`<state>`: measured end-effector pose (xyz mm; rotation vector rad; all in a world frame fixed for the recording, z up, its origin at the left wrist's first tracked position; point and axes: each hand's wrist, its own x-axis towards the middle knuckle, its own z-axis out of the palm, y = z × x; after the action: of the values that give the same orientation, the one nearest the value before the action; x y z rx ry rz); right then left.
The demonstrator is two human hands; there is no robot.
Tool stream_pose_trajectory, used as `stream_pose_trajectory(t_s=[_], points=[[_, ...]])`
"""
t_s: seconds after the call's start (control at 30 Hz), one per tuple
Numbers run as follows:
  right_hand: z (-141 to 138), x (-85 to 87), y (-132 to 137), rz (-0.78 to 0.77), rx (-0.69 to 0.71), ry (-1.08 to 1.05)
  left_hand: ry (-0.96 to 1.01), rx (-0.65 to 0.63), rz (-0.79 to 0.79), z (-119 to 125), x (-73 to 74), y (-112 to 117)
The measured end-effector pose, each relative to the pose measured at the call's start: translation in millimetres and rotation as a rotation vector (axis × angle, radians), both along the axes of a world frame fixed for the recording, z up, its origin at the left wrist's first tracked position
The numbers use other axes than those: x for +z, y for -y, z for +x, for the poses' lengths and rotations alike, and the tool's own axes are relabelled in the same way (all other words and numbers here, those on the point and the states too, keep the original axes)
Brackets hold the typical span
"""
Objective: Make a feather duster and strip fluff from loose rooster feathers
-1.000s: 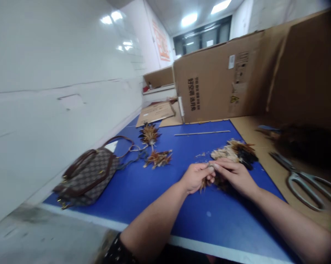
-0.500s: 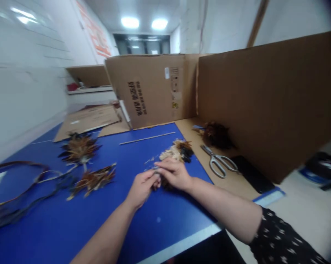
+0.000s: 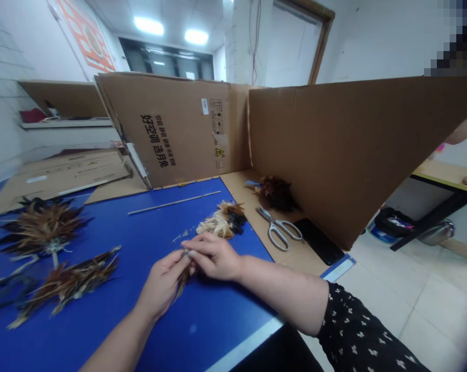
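Observation:
Over the blue tabletop my left hand (image 3: 161,284) and my right hand (image 3: 214,257) meet, fingers pinched together. Between them is a small bunch of brown feathers (image 3: 182,285), its tips hanging below my fingers; the gripped end is mostly hidden. Just beyond my right hand lies a pile of cream, brown and black feathers (image 3: 221,221). To the left are a loose spread of brown feathers (image 3: 76,279) and, behind it, a round feather cluster (image 3: 43,225) with a pale tied stem.
Silver-handled scissors (image 3: 277,231), a black phone (image 3: 320,242) and a dark feather bundle (image 3: 276,194) lie on cardboard at right. A thin stick (image 3: 175,203) lies farther back. Upright cardboard panels (image 3: 179,134) wall the table's back and right. A person's arm (image 3: 461,130) shows at far right.
My view has swung right, so the scene sits farther left in the picture. Both hands stay together, and more of the feathers hanging below them now shows.

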<state>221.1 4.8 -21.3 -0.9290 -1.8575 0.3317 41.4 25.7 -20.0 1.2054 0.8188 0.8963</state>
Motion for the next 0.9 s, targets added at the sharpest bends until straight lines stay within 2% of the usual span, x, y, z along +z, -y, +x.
stream_pose_trajectory(t_s=[0.13,0.27,0.5,0.7,0.9], points=[[4.6,2.2,2.1,0.033,0.018,0.107,-0.008,0.004,-0.038,3.4,5.6,2.3],[6.3,2.4,1.5,0.038,0.031,0.158,-0.022,-0.013,-0.038,5.0,4.3,3.8],[4.9,-0.5,-1.8,0.06,0.025,0.143,0.026,-0.081,-0.035,9.7,1.0,6.8],[4.1,-1.1,-2.8,0.055,0.012,0.139,-0.043,-0.112,-0.028,8.9,3.2,6.5],[5.0,-3.1,-4.9,0.088,0.004,0.128,-0.028,-0.161,-0.004,5.5,-2.5,2.2]])
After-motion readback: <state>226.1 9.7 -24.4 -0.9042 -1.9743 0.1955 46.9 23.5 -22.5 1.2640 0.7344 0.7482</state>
